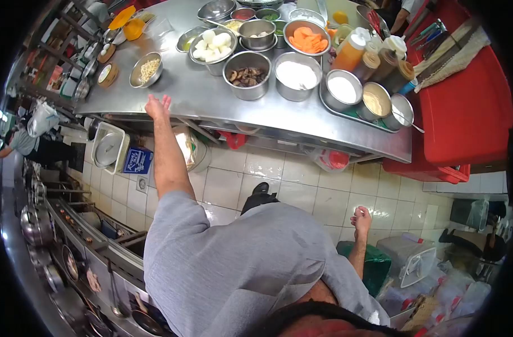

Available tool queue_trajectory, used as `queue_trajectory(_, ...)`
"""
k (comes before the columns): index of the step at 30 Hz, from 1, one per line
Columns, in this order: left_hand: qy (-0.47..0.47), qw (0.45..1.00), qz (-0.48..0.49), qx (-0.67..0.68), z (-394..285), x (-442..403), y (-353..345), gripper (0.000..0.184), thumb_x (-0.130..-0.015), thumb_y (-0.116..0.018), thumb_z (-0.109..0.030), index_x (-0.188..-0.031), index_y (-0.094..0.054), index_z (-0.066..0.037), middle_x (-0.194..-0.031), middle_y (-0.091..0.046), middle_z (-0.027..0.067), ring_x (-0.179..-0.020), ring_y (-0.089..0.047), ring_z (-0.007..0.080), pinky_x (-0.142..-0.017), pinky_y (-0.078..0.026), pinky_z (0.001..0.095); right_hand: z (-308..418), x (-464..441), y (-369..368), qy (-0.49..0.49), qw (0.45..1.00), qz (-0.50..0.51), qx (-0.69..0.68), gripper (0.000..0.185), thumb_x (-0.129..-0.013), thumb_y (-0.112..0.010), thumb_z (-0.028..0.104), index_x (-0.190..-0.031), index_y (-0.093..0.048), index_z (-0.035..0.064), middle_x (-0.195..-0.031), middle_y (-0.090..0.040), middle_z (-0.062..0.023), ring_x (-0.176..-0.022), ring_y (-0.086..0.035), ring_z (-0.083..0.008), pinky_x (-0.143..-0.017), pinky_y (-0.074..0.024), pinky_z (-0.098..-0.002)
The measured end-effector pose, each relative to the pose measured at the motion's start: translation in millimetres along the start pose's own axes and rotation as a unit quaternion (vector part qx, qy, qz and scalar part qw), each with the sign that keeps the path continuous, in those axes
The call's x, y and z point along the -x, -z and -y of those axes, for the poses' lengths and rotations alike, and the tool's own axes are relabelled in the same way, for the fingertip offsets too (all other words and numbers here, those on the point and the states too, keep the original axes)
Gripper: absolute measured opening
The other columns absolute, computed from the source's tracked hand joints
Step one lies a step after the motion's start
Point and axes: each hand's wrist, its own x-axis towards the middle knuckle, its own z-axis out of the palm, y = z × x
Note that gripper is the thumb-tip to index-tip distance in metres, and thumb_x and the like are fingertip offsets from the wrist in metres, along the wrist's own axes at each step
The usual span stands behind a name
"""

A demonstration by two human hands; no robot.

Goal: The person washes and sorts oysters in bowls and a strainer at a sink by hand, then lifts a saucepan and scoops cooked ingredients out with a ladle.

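My left hand [157, 105] is at the near edge of the steel table [195, 101], fingers apart and nothing visible in it. Just beyond it sits a metal bowl [136, 77] of pale, noodle-like pieces [150, 69]; a gap shows between hand and bowl. Low on the other side hangs my right hand [361, 218], away from the table. Its fingers are loosely curled and partly apart, with no object seen in them. Nearby on the table are peeled white eggs or similar rounds [213, 45] in a pot and dark sliced mushrooms [247, 76] in another.
White powder [297, 74], orange slices [307, 40] and squeeze bottles [351, 49] crowd the table's right half. A red cooler [464, 112] stands at its end. Below are a white basin [109, 147] and blue box [138, 161]. Stove pans [71, 262] lie left; another person [35, 137] stands far left.
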Motion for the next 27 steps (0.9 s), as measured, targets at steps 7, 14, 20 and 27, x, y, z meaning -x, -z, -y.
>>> queue_trajectory(7, 0.002, 0.998, 0.042, 0.045, -5.3, -98.7, -16.2, 0.065, -0.087, -0.052, -0.034, -0.130, -0.018, 0.002, -0.128, -0.030, 0.0176, -0.092, -0.052, 0.0477, -0.074, -0.050, 0.0587, -0.5, 18.2, -36.2, -0.002, 0.998, 0.018, 0.056, 0.028, -0.082, -0.058, 0.018, -0.106, -0.053, 0.0036, -0.074, -0.056, -0.0054, -0.053, -0.055, -0.0129, -0.044, -0.0416, -0.0252)
queue_trajectory(14, -0.447, 0.558, 0.148, -0.683, 1.1, -174.8, 12.0, 0.066, -0.067, -0.064, -0.059, -0.100, -0.062, -0.002, -0.092, -0.064, 0.0141, -0.080, -0.061, 0.0336, -0.070, -0.048, 0.0414, -53.8, 29.2, -23.3, 0.083, 0.992, -0.057, 0.082, 0.028, -0.081, -0.059, 0.020, -0.103, -0.054, 0.0033, -0.068, -0.056, -0.0048, -0.053, -0.052, -0.0127, -0.046, -0.0437, -0.0273)
queue_trajectory(20, -0.457, 0.573, 0.063, -0.678, -26.8, -38.9, -31.9, 0.055, -0.071, -0.062, -0.054, -0.091, -0.064, -0.003, -0.083, -0.063, 0.0134, -0.074, -0.061, 0.0300, -0.067, -0.048, 0.0399, -63.4, 58.5, 15.3, 0.038, 0.982, -0.155, 0.099, 0.026, -0.079, -0.060, 0.016, -0.101, -0.055, 0.0035, -0.066, -0.055, -0.0061, -0.055, -0.053, -0.0137, -0.051, -0.0448, -0.0309)
queue_trajectory(27, -0.537, 0.661, 0.231, -0.470, -69.9, 210.7, -66.9, 0.045, -0.075, -0.060, -0.045, -0.087, -0.063, -0.001, -0.084, -0.061, 0.0140, -0.077, -0.059, 0.0277, -0.068, -0.047, 0.0377, -69.6, 104.3, 145.4, 0.076, 0.919, -0.378, 0.084, 0.024, -0.075, -0.058, 0.015, -0.096, -0.059, 0.0028, -0.084, -0.061, -0.0205, -0.082, -0.059, -0.0344, -0.072, -0.0463, -0.0400)
